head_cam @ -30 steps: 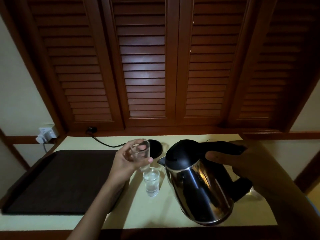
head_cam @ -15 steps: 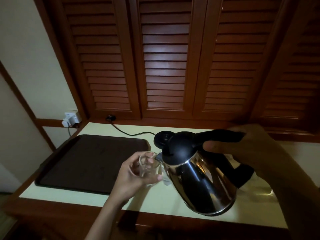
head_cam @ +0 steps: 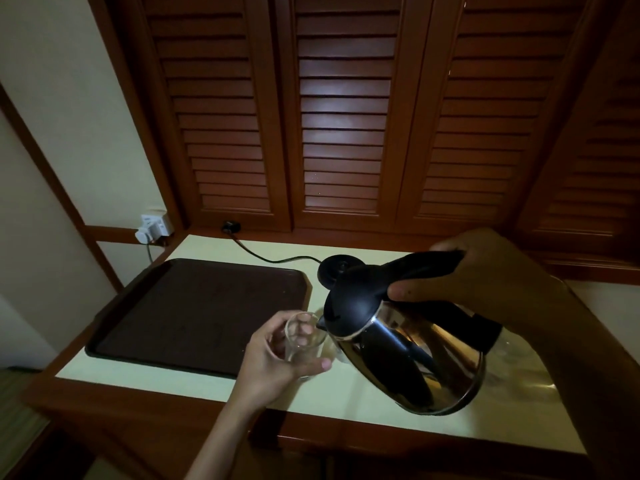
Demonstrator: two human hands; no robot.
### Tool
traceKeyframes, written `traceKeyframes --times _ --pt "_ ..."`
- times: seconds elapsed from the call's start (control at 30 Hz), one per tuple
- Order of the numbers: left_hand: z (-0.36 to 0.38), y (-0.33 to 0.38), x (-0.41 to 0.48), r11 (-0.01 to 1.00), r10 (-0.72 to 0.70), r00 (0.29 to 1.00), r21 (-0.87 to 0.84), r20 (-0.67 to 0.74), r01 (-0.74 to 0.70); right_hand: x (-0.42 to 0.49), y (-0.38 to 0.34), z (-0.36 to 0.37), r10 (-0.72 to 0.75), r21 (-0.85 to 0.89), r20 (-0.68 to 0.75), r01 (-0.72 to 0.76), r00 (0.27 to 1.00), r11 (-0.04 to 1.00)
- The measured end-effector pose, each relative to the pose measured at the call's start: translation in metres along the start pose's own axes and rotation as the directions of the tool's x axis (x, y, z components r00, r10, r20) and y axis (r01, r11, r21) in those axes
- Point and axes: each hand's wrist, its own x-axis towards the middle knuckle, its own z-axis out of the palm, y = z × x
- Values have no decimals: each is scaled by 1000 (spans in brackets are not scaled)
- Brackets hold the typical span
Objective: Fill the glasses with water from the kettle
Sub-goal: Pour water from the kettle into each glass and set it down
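One clear glass [head_cam: 304,337] gripped in the left hand [head_cam: 277,362] above the counter [head_cam: 194,382], one steel kettle [head_cam: 405,344] tilted by the right hand [head_cam: 485,271] clenched on its handle, spout at the rim, one dark tray [head_cam: 194,306] to the left

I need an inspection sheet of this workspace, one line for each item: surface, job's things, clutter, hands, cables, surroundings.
Surface: pale counter with wooden edge; dark tray lies on its left part.
Job's things: steel kettle tilted, spout at the rim of the glass; kettle base behind.
Clutter: nothing seen.
Hands: left hand holds the glass above the counter; right hand grips the kettle handle.
Cables: black cord runs from the base to the back wall.
Surroundings: louvred wooden doors; wall socket at left.
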Motion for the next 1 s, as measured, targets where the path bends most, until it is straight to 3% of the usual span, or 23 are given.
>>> traceKeyframes --times 0.43,1.0 --pt "1 -9 -4 999 -38 998 34 43 37 9 -11 4 -30 -234 28 36 999 972" --pt "-2 -11 -10 997 -73 997 -26 36 74 14 -24 12 -10 -312 81 35 997 950"
